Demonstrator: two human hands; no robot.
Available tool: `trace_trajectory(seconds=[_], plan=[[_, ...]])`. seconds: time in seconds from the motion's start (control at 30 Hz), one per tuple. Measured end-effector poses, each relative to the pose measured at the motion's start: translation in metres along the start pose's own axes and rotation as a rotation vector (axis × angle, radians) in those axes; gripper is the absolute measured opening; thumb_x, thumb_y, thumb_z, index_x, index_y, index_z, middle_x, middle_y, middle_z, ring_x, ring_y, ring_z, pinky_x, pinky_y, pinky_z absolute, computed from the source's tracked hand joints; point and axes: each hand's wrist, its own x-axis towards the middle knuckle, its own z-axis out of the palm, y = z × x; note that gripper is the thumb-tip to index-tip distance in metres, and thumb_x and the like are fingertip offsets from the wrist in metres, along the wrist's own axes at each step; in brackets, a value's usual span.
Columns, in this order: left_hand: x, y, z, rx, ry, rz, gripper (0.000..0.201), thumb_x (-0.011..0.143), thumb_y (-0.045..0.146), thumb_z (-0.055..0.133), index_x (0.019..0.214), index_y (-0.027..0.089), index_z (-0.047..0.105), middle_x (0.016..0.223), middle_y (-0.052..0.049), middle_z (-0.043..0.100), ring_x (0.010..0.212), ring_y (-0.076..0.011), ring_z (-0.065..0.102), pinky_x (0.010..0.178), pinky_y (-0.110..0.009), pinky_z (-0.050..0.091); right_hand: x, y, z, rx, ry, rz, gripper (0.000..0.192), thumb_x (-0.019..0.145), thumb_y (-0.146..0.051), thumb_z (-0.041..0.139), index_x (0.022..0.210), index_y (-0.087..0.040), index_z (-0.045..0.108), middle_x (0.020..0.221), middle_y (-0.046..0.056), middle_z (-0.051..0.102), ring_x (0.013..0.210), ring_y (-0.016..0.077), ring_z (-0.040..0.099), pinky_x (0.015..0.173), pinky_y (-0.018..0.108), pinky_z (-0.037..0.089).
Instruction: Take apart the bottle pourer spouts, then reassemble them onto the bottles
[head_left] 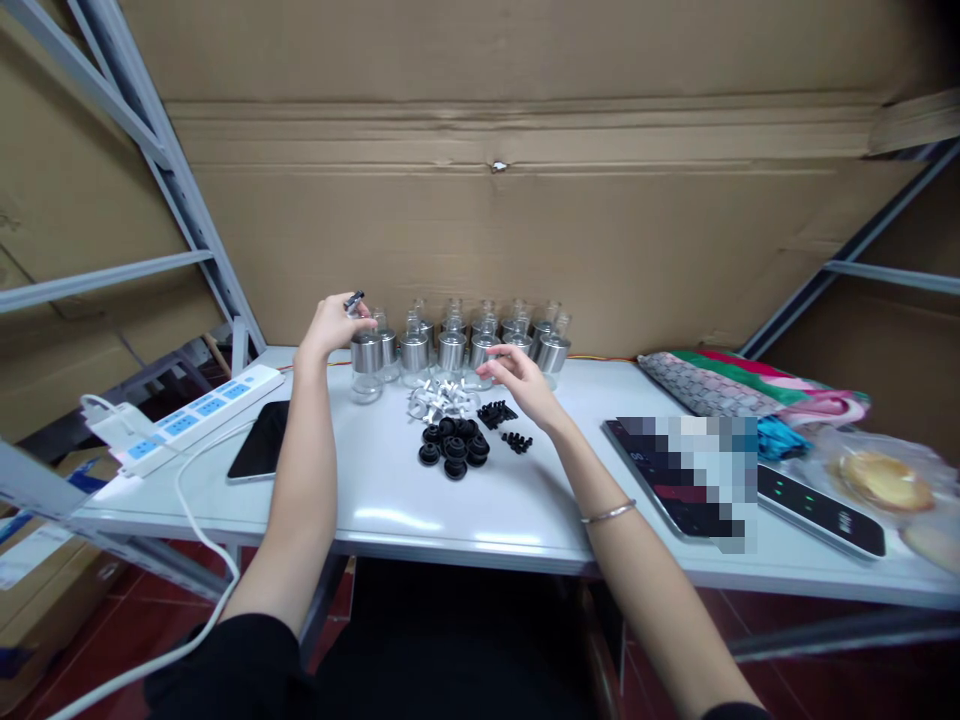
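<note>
Closed round the neck of a glass bottle with a silver metal sleeve (367,354) is my left hand (335,326). A small dark and silver piece (354,300) shows above its fingers, at the bottle's top; the neck itself is hidden. More glass bottles with metal sleeves (451,352) stand upright in rows to the right. My right hand (521,382) hovers near the front row, fingers apart, with nothing visible in it. Below lie clear and white plastic pieces (442,400), round black stoppers (454,447) and small black parts (496,413).
A white power strip (202,418) and a dark phone (259,440) lie left, with a white cable (193,510). On the right are a partly blurred tablet (660,480), a black device (821,510), bagged pastry (885,482) and a colourful cloth (787,385). Cardboard (525,230) backs the table.
</note>
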Motion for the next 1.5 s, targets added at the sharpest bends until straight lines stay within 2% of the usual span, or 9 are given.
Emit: trace_trajectory(seconds=[0.27,0.5,0.67,0.8,1.0,1.07,1.2,1.5], plan=[[0.010,-0.028,0.030,-0.093,0.051,-0.010,0.021,0.054,0.026,0.071,0.068,0.014,0.060,0.065,0.001,0.059,0.061,-0.0111,0.049,0.060,-0.023,0.037,0.000,0.002,0.000,-0.002,0.004,0.008,0.040,0.074,-0.053,0.060,0.098,-0.022,0.050,0.083,0.004,0.067,0.083,0.0181,0.063,0.082,0.036,0.046],[0.010,-0.026,0.045,-0.136,0.107,0.042,0.019,0.058,0.027,0.070,0.068,0.014,0.060,0.064,0.002,0.056,0.061,-0.0100,0.047,0.060,-0.022,0.035,0.000,0.002,0.001,-0.006,-0.006,0.006,0.041,0.074,-0.053,0.060,0.098,-0.021,0.050,0.081,0.003,0.067,0.082,0.0179,0.063,0.082,0.036,0.046],[0.008,-0.018,0.049,-0.105,0.112,0.045,0.017,0.059,0.024,0.070,0.069,0.014,0.060,0.066,0.002,0.057,0.065,-0.0110,0.049,0.063,-0.022,0.036,0.000,0.001,0.002,-0.034,-0.009,0.009,0.042,0.074,-0.054,0.060,0.098,-0.020,0.050,0.081,0.003,0.067,0.081,0.0178,0.063,0.080,0.036,0.046],[0.010,-0.025,0.048,-0.132,0.112,0.009,0.021,0.059,0.025,0.070,0.073,0.014,0.060,0.070,0.001,0.059,0.068,-0.0120,0.052,0.067,-0.024,0.040,-0.001,0.000,0.002,-0.045,-0.014,0.011,0.041,0.073,-0.053,0.060,0.096,-0.020,0.051,0.080,0.003,0.067,0.079,0.0173,0.062,0.079,0.035,0.045],[0.014,-0.035,0.037,-0.345,-0.075,-0.049,0.038,0.056,0.025,0.073,0.089,0.015,0.058,0.079,-0.001,0.061,0.071,-0.0135,0.056,0.070,-0.027,0.046,-0.001,0.001,0.002,-0.050,-0.021,0.006,0.037,0.074,-0.050,0.060,0.094,-0.020,0.052,0.080,0.003,0.066,0.078,0.0168,0.061,0.078,0.035,0.045],[0.015,-0.036,0.035,-0.350,-0.097,-0.064,0.047,0.054,0.023,0.075,0.097,0.015,0.057,0.084,-0.002,0.062,0.076,-0.0151,0.057,0.073,-0.029,0.047,-0.001,0.002,0.002,-0.053,-0.022,0.003,0.036,0.074,-0.049,0.061,0.094,-0.020,0.053,0.080,0.003,0.066,0.078,0.0170,0.062,0.078,0.034,0.045],[0.015,-0.042,0.040,-0.296,-0.102,-0.073,0.055,0.049,0.020,0.075,0.102,0.016,0.058,0.086,-0.002,0.061,0.082,-0.0173,0.057,0.075,-0.030,0.048,-0.001,0.003,0.002,-0.058,-0.021,-0.002,0.034,0.074,-0.046,0.062,0.094,-0.020,0.053,0.079,0.002,0.066,0.078,0.0171,0.062,0.078,0.035,0.046],[0.012,-0.053,0.054,-0.359,-0.054,-0.059,0.051,0.053,0.028,0.073,0.100,0.014,0.059,0.083,-0.002,0.063,0.079,-0.0167,0.058,0.077,-0.030,0.047,-0.001,0.005,0.003,-0.081,-0.015,0.004,0.032,0.073,-0.044,0.062,0.092,-0.020,0.055,0.079,0.002,0.066,0.078,0.0177,0.062,0.077,0.035,0.047]])
